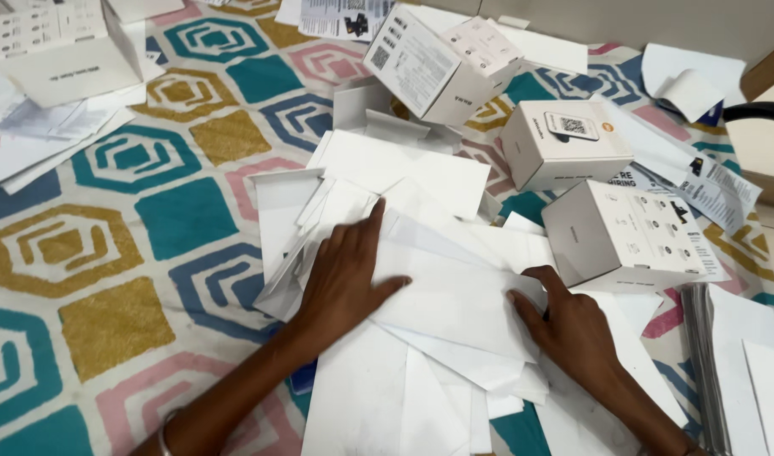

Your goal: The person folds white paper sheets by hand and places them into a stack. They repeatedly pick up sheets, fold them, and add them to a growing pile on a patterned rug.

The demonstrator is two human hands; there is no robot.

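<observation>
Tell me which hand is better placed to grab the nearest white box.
Probably the right hand: it rests on the white sheets just below that box. The left hand lies flat farther away.
</observation>
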